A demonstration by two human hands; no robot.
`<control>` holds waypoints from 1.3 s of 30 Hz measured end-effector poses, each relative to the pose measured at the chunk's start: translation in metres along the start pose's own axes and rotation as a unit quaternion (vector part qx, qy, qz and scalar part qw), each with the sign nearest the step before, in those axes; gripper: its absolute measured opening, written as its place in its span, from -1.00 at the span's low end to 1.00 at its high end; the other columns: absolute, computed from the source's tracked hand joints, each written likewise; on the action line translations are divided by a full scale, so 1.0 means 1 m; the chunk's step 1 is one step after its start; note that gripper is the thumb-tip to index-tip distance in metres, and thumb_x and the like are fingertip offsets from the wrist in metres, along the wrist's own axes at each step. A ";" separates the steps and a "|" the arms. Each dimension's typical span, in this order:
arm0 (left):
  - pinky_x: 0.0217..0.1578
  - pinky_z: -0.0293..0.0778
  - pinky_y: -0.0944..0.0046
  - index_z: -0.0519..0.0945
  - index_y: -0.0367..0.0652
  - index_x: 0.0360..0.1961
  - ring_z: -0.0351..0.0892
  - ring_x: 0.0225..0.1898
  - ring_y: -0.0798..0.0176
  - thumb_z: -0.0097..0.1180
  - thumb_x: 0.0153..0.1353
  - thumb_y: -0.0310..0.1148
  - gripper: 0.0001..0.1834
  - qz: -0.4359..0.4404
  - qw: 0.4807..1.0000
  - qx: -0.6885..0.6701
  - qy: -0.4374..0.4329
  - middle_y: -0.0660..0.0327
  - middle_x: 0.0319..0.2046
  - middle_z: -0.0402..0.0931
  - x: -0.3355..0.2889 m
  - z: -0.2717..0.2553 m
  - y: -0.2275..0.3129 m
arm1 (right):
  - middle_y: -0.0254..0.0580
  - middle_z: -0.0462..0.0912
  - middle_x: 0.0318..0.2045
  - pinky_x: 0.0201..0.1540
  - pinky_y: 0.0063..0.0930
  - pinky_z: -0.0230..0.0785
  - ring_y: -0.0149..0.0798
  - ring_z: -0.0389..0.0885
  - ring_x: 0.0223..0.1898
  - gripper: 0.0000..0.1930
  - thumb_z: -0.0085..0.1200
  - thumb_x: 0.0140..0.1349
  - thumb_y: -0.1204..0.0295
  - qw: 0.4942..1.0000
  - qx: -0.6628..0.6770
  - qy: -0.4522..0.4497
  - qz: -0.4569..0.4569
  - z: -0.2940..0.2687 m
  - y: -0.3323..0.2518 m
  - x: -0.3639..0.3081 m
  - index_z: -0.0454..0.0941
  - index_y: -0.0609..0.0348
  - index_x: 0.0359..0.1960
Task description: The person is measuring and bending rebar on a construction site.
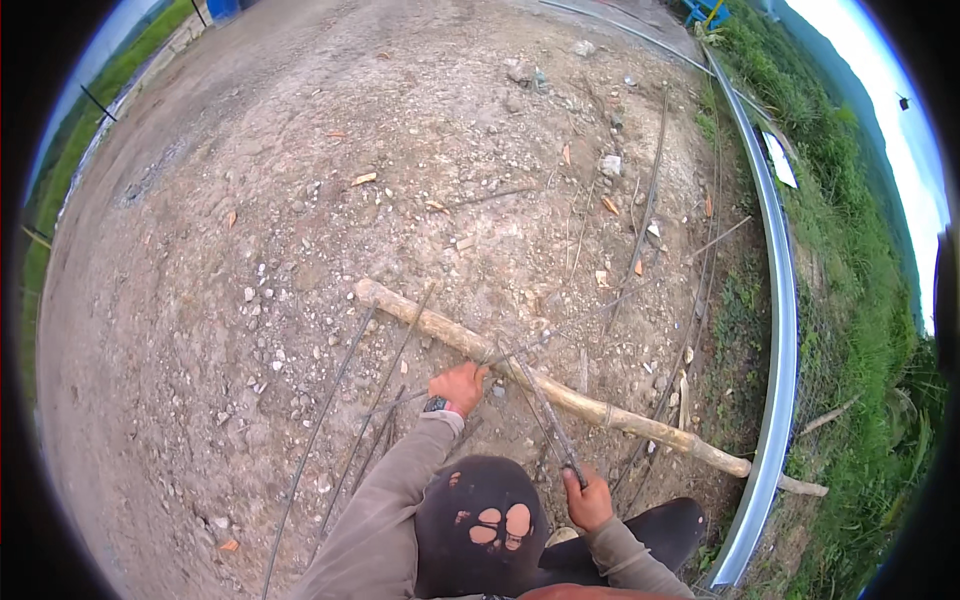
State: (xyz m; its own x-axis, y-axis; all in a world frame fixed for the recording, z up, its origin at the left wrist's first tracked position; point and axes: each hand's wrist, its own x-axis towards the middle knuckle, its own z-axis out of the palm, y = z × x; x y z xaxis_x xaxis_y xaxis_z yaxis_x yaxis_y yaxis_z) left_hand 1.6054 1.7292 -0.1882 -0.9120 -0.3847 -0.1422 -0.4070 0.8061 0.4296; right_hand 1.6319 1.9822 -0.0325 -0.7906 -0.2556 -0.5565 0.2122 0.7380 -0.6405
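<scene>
A long peeled wooden pole [565, 395] lies slantwise on the ground before me. Across it runs a thin steel rod [610, 303], reaching up to the far right. My left hand [460, 387], with a dark watch on its wrist, is closed on this rod just at the near side of the pole. My right hand [588, 500] is closed round the handle of a narrow-framed hacksaw [547, 420]. The hacksaw's far end lies over the pole, close to where the rod crosses it. Whether the blade touches the rod, I cannot tell. My bent knee [482, 525], in torn dark trousers, is between my forearms.
More thin steel rods [318, 440] lean on the pole's left end; long rods [652, 205] lie at the right. A silver metal rail [780, 330] borders the grassy slope [850, 240], with the pole's right end at it. Stones [610, 165] and orange fragments [609, 205] dot the dirt.
</scene>
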 end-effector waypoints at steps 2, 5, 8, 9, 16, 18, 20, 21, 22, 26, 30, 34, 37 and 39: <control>-0.54 0.43 -0.06 0.50 -0.04 -0.53 0.56 -0.55 -0.08 -0.11 0.20 0.01 -0.62 0.002 1.000 0.005 -0.001 0.05 -0.59 0.55 0.003 -0.006 0.003 | 0.19 0.57 -0.36 -0.21 -0.16 0.38 0.17 0.55 -0.26 -0.70 -0.04 0.24 0.23 0.999 -0.024 0.005 -0.026 -0.006 -0.006 -0.007 0.54 0.19 -0.17; -0.52 0.44 -0.05 0.49 -0.05 -0.47 0.56 -0.52 -0.08 -0.13 0.22 -0.01 -0.63 0.000 1.000 0.011 -0.026 0.04 -0.54 0.56 0.006 -0.014 0.007 | 0.22 0.54 -0.41 -0.26 -0.08 0.32 0.25 0.50 -0.33 -0.66 -0.08 0.25 0.16 0.999 -0.038 0.014 -0.016 0.023 -0.032 0.082 0.52 0.21 -0.25; -0.51 0.44 -0.04 0.49 -0.05 -0.47 0.56 -0.52 -0.08 -0.13 0.23 -0.01 -0.64 0.010 1.000 0.009 -0.017 0.04 -0.54 0.56 0.014 -0.008 0.003 | 0.23 0.53 -0.46 -0.28 -0.05 0.29 0.27 0.48 -0.36 -0.64 -0.09 0.25 0.13 0.996 -0.015 0.056 -0.072 0.040 -0.027 0.108 0.50 0.22 -0.31; -0.52 0.44 -0.04 0.49 -0.05 -0.47 0.56 -0.51 -0.08 -0.13 0.22 -0.01 -0.64 0.009 1.000 0.006 -0.008 0.05 -0.54 0.56 0.013 -0.005 -0.004 | 0.23 0.52 -0.48 -0.29 -0.04 0.28 0.27 0.47 -0.37 -0.64 -0.09 0.25 0.12 0.991 0.008 0.078 -0.110 0.045 -0.028 0.103 0.50 0.23 -0.33; -0.49 0.44 -0.05 0.49 -0.04 -0.46 0.56 -0.50 -0.10 -0.12 0.22 0.01 -0.64 -0.005 1.000 0.016 -0.018 0.05 -0.53 0.57 0.015 -0.017 0.005 | 0.16 0.51 -0.52 -0.37 -0.10 0.31 0.21 0.48 -0.43 -0.72 -0.06 0.25 0.23 0.999 0.003 0.011 -0.030 -0.015 -0.023 0.002 0.48 0.24 -0.38; -0.47 0.45 -0.05 0.49 -0.04 -0.45 0.57 -0.49 -0.10 -0.13 0.22 0.01 -0.63 -0.009 0.999 0.005 -0.031 0.05 -0.52 0.57 0.013 -0.017 0.004 | 0.18 0.52 -0.51 -0.33 -0.09 0.31 0.22 0.49 -0.42 -0.69 -0.08 0.25 0.21 0.997 -0.030 0.042 -0.065 0.018 -0.024 0.057 0.50 0.24 -0.35; -0.45 0.45 -0.05 0.49 -0.05 -0.45 0.57 -0.47 -0.10 -0.13 0.22 0.02 -0.62 -0.008 0.999 -0.004 -0.041 0.06 -0.51 0.57 0.011 -0.016 0.007 | 0.18 0.51 -0.50 -0.34 -0.09 0.29 0.25 0.44 -0.41 -0.63 -0.10 0.27 0.15 0.990 -0.034 0.089 -0.107 0.053 -0.037 0.108 0.48 0.28 -0.33; -0.44 0.45 -0.05 0.49 -0.05 -0.44 0.57 -0.45 -0.09 -0.14 0.23 0.02 -0.62 -0.013 0.999 -0.004 -0.050 0.06 -0.50 0.57 0.008 -0.014 0.008 | 0.18 0.51 -0.50 -0.34 -0.09 0.29 0.25 0.44 -0.41 -0.63 -0.10 0.27 0.15 0.989 -0.032 0.092 -0.108 0.052 -0.037 0.107 0.48 0.28 -0.33; -0.42 0.45 -0.05 0.50 -0.05 -0.43 0.58 -0.42 -0.08 -0.15 0.23 0.02 -0.61 -0.018 0.998 -0.005 -0.061 0.06 -0.48 0.58 0.006 -0.011 0.008 | 0.18 0.52 -0.50 -0.34 -0.09 0.29 0.25 0.45 -0.41 -0.64 -0.10 0.27 0.16 0.992 0.004 0.084 -0.093 0.048 -0.035 0.102 0.48 0.28 -0.32; -0.43 0.45 -0.06 0.50 -0.05 -0.43 0.58 -0.44 -0.08 -0.16 0.24 0.01 -0.62 -0.031 0.997 0.007 -0.064 0.06 -0.47 0.57 0.002 0.000 -0.004 | 0.17 0.56 -0.46 -0.28 -0.14 0.36 0.19 0.54 -0.37 -0.65 -0.09 0.27 0.18 0.999 -0.020 0.006 -0.041 0.009 0.000 0.029 0.51 0.24 -0.17; -0.47 0.45 -0.05 0.49 -0.05 -0.44 0.57 -0.48 -0.07 -0.14 0.23 0.01 -0.63 -0.012 0.999 0.009 -0.040 0.06 -0.51 0.57 0.011 -0.013 0.003 | 0.16 0.56 -0.46 -0.33 -0.19 0.37 0.15 0.56 -0.41 -0.68 -0.07 0.26 0.23 1.000 -0.005 -0.005 0.006 -0.016 -0.004 -0.006 0.51 0.20 -0.13; -0.48 0.45 -0.04 0.49 -0.05 -0.46 0.57 -0.49 -0.06 -0.13 0.22 0.01 -0.63 -0.004 0.999 0.007 -0.036 0.07 -0.53 0.56 0.016 -0.017 0.011 | 0.21 0.48 -0.55 -0.40 -0.09 0.27 0.28 0.43 -0.44 -0.64 -0.09 0.27 0.17 0.995 -0.008 0.057 -0.083 0.032 -0.044 0.108 0.44 0.30 -0.39; -0.49 0.45 -0.03 0.48 -0.04 -0.48 0.57 -0.49 -0.04 -0.12 0.21 0.01 -0.63 0.005 1.000 0.004 -0.020 0.07 -0.54 0.56 0.016 -0.007 0.002 | 0.22 0.48 -0.54 -0.40 -0.10 0.27 0.29 0.42 -0.44 -0.64 -0.10 0.28 0.17 0.998 0.005 0.046 -0.049 0.038 -0.043 0.112 0.44 0.30 -0.37; -0.50 0.45 -0.02 0.48 -0.04 -0.48 0.57 -0.49 -0.04 -0.11 0.21 0.02 -0.63 -0.007 1.000 0.001 -0.012 0.07 -0.54 0.56 0.010 -0.003 -0.008 | 0.17 0.50 -0.54 -0.42 -0.15 0.28 0.21 0.44 -0.49 -0.65 -0.08 0.28 0.18 0.998 -0.021 0.033 -0.058 0.032 -0.019 0.067 0.46 0.29 -0.36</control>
State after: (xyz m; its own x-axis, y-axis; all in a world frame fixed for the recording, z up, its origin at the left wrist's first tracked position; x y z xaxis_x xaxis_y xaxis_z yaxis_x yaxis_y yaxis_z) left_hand 1.5997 1.7174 -0.1902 -0.9072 -0.3846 -0.1703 -0.4197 0.8012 0.4266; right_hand 1.5938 1.9311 -0.0745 -0.8449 -0.3006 -0.4425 0.0937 0.7313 -0.6756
